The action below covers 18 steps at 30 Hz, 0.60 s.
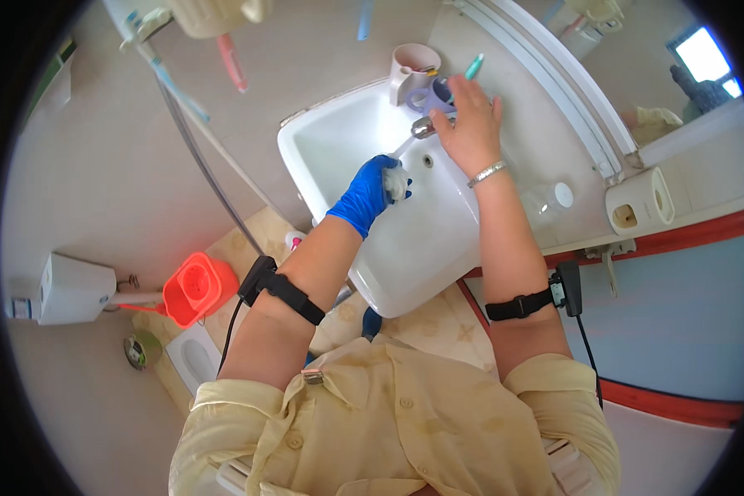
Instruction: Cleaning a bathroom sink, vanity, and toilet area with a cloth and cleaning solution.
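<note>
My left hand [372,189], in a blue rubber glove, is closed around a whitish wad [397,183] over the basin of a white washbasin [403,260]. Water runs onto it from the chrome faucet [423,128]. My bare right hand [469,127], with a silver bracelet at the wrist, is at the faucet with its fingers spread; the handle is hidden beneath it, so I cannot tell whether it is touched. Just beyond the fingers stand a purple cup [431,98] and a pale pink mug [414,59]. A green toothbrush [474,66] sticks up beside them.
A clear bottle with a white cap [563,194] and a white tissue holder [638,201] are on the ledge at right, below a mirror [651,68]. A red mop bucket [198,288], a squat toilet [195,358] and a green bin [144,349] are at lower left. A hose hangs at left.
</note>
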### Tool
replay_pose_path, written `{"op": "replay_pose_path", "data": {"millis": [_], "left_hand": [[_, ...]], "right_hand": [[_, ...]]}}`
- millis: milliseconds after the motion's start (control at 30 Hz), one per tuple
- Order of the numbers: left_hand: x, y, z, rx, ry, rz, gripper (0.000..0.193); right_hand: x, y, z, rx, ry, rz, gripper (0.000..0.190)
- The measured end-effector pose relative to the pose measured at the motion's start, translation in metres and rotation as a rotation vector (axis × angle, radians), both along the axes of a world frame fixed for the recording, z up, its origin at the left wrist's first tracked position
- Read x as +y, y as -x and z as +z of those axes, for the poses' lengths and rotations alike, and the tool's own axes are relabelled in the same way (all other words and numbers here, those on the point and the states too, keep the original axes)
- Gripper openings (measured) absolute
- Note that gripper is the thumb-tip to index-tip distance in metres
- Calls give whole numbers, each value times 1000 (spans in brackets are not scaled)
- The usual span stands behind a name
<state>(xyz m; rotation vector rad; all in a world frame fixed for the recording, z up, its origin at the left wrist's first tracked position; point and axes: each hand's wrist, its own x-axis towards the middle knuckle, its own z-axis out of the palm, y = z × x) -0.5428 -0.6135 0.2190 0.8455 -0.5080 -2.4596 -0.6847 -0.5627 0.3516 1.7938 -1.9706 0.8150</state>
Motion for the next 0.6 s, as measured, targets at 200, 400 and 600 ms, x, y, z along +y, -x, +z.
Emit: {"op": "replay_pose_path", "data": {"millis": [200,400,600], "left_hand": [[10,-46,5,43,294,-72,23],[23,-80,46,-401,766,-74,31],[30,-110,63,-583,1046,89,30]], "right_hand": [[42,-48,-55,-508,93,121,35],[49,-72,-102,-1375,-385,216,21],[38,-90,-86,-1401,-297,440,12]]}}
